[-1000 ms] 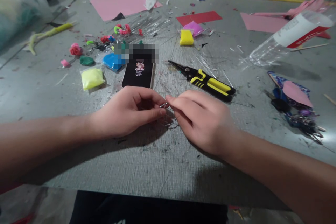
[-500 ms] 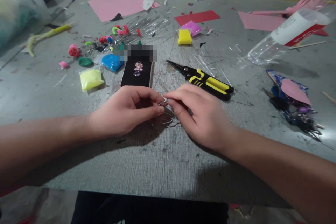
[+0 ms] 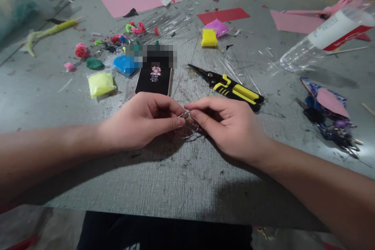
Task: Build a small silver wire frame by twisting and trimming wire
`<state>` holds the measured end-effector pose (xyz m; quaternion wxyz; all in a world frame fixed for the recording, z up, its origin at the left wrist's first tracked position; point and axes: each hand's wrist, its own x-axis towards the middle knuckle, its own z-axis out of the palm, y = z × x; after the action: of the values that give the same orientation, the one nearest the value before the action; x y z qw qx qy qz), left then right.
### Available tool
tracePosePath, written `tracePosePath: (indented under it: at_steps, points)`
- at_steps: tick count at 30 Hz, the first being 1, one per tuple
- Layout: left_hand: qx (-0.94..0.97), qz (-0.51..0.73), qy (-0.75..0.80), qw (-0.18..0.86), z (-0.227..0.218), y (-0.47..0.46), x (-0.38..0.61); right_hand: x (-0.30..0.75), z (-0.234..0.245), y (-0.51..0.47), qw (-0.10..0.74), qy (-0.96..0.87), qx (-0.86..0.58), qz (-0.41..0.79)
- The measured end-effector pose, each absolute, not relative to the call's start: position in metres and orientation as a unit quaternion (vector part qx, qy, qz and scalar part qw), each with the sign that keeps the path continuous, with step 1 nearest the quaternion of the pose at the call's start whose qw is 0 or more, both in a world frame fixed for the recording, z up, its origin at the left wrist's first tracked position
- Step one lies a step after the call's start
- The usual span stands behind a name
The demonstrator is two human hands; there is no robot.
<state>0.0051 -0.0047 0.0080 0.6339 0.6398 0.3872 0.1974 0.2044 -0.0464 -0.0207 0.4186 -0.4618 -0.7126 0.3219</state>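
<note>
My left hand point(image 3: 140, 121) and my right hand point(image 3: 231, 125) meet at the middle of the grey table point(image 3: 175, 187), each pinching a small piece of thin silver wire point(image 3: 185, 116) bent into loops. More loops of the wire lie on the table just below the fingertips. Directly behind my left hand lies a black phone point(image 3: 154, 79) with its screen lit. Yellow-and-black pliers point(image 3: 231, 88) rest just behind my right hand.
Lumps of coloured clay lie behind: yellow-green point(image 3: 101, 84), blue point(image 3: 124, 64), yellow point(image 3: 209, 38). Pink paper point(image 3: 131, 0) and red paper point(image 3: 222, 15) sit farther back. A clear plastic bottle point(image 3: 325, 39) lies at the right, above a bunch of keys point(image 3: 328, 121).
My right hand's fingers have shifted their pinch on the wire and turned slightly; the loops show more clearly between the fingertips. My left hand has hardly moved.
</note>
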Motion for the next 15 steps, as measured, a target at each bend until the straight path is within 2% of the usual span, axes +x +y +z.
tracePosePath:
  at_steps: [8, 15]
  points:
    - [0.634, 0.203, 0.413, 0.622, 0.0081, -0.0091, 0.0039, 0.2035, -0.0203, -0.0448, 0.426, -0.660, -0.463, 0.411]
    - [0.627, 0.204, 0.410, 0.630, 0.0090, -0.0063, 0.0057, 0.2031, -0.0208, -0.0456, 0.433, -0.668, -0.465, 0.387]
